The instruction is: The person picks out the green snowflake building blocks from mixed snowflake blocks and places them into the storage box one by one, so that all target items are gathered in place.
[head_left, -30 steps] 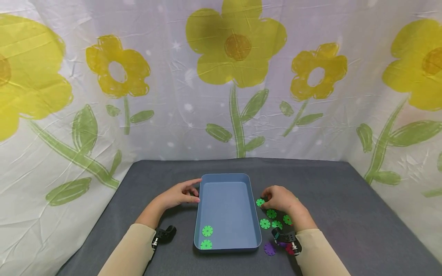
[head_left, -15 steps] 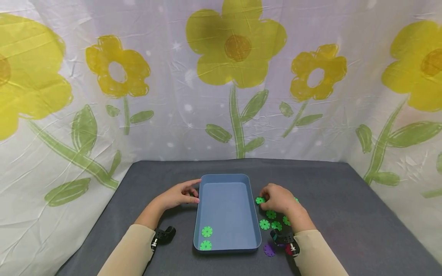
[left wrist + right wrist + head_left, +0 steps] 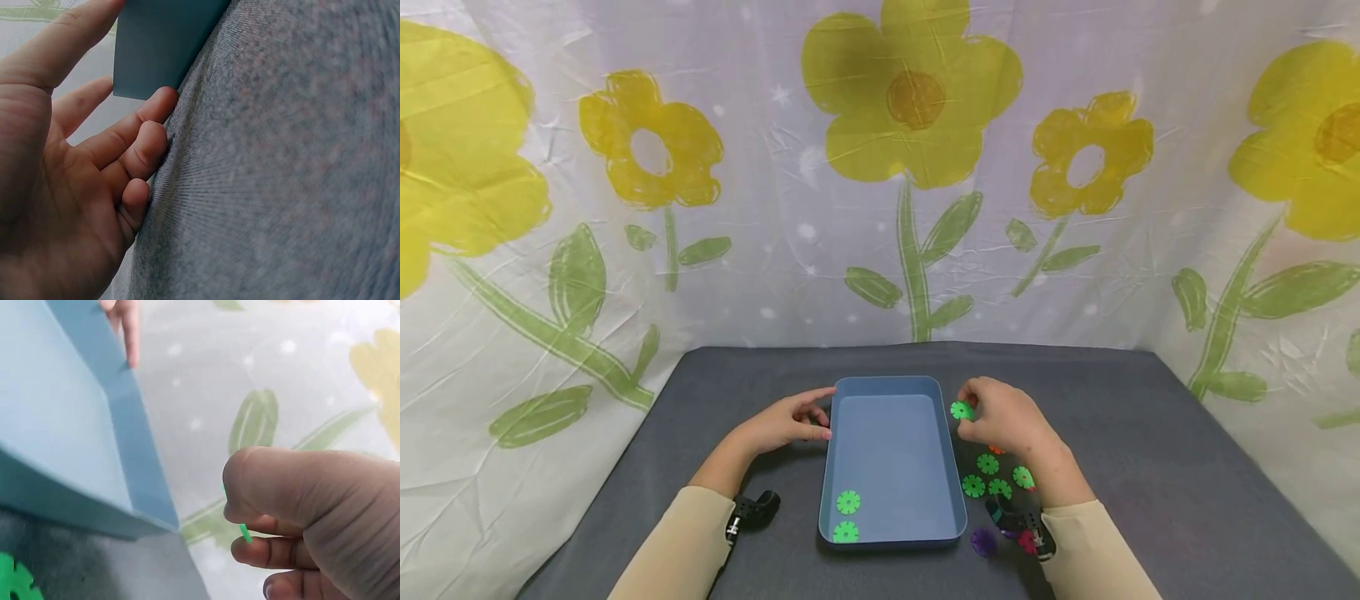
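Observation:
A blue rectangular tray [image 3: 895, 467] lies on the grey cloth. My left hand [image 3: 787, 421] is at its left side, index finger and thumb fairly straight against the wall. In the left wrist view the other fingers [image 3: 135, 200] of that hand bend loosely beside the cloth. Just off the tray's right rim, my right hand [image 3: 1003, 415] pinches a green notched disc [image 3: 961, 410] between thumb and fingers. The right wrist view shows only a thin edge of this disc [image 3: 245, 533]. Two green notched discs [image 3: 848, 502] lie inside the tray, at its near left corner.
Several more green notched discs [image 3: 988, 464] lie right of the tray, under and around my right wrist. Nearer me are a purple disc [image 3: 983, 542] and a red one [image 3: 1027, 542], partly hidden by the wrist camera. A flowered curtain [image 3: 760, 250] stands behind the table.
My right hand has picked a green notched disc up from the group and raised it a little, away from me. The left hand stays at the tray's side.

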A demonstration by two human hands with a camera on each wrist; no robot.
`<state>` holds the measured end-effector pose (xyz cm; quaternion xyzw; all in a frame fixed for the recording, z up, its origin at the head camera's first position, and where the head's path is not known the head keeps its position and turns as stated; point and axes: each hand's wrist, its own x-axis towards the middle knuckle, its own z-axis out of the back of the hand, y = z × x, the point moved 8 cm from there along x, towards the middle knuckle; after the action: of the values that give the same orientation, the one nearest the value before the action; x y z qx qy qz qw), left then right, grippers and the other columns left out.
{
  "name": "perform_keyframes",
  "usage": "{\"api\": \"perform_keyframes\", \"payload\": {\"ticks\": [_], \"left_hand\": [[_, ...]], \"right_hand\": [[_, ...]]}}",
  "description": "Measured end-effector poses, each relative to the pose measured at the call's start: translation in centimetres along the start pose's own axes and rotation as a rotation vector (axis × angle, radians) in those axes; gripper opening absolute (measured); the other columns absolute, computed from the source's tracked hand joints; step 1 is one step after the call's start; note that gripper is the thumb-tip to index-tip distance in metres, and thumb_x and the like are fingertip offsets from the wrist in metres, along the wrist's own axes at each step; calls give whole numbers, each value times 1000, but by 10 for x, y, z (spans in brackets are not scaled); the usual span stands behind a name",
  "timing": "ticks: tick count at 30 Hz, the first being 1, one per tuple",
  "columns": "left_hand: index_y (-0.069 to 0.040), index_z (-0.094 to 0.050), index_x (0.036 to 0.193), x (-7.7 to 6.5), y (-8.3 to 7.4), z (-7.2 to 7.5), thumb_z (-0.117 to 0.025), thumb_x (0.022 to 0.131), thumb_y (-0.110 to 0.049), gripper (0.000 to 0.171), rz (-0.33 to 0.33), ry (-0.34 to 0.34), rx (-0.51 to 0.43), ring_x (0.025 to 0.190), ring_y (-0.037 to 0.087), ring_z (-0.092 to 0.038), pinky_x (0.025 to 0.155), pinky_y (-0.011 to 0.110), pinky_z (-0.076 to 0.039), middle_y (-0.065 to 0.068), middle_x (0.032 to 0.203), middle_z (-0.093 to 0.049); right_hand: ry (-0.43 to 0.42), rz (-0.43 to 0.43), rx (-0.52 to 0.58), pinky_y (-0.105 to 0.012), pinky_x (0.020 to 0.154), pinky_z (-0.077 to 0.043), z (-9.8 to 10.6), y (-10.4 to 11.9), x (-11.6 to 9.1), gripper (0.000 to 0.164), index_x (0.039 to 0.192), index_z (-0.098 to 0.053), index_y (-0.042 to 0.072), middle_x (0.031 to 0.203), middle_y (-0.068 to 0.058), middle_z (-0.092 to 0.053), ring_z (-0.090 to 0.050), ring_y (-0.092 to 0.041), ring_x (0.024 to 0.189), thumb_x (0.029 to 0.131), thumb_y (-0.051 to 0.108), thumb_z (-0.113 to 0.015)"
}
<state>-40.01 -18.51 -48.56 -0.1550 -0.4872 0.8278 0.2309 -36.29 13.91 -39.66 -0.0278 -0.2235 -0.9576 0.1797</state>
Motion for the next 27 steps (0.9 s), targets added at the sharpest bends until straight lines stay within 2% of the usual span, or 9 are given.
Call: {"api": "perform_keyframes", "payload": {"ticks": [11,17,21,27], "left_hand": [[-9,-31,162,0,1,1,-79,94,-24,85,10,1,-6,85,25,-57,80,41,-47,11,112,-63],[-9,-31,162,-2,-1,3,-79,94,-22,84,15,0,-3,84,25,-56,79,41,-47,12,112,-63],[-9,-32,162,0,-1,3,-79,94,-22,84,11,-7,7,83,25,-56,78,41,-46,12,111,-63],[-9,-34,161,2,2,1,-80,93,-22,84,22,-23,13,81,24,-55,76,40,-46,11,109,-64]], "right_hand": [[-82,92,51,-38,71,-46,10,44,-6,30,112,-70,16,98,6,-60,-53,-13,79,83,23,-77],[-137,124,75,-35,67,-44,7,67,-4,28,112,-71,16,95,7,-57,-49,-12,72,86,22,-79],[-153,144,94,-33,65,-44,-3,82,-3,28,112,-71,17,94,8,-57,-47,-11,67,87,23,-81],[-139,178,151,-31,65,-46,-25,99,-3,29,113,-72,14,95,3,-60,-50,-11,73,88,22,-83]]}}
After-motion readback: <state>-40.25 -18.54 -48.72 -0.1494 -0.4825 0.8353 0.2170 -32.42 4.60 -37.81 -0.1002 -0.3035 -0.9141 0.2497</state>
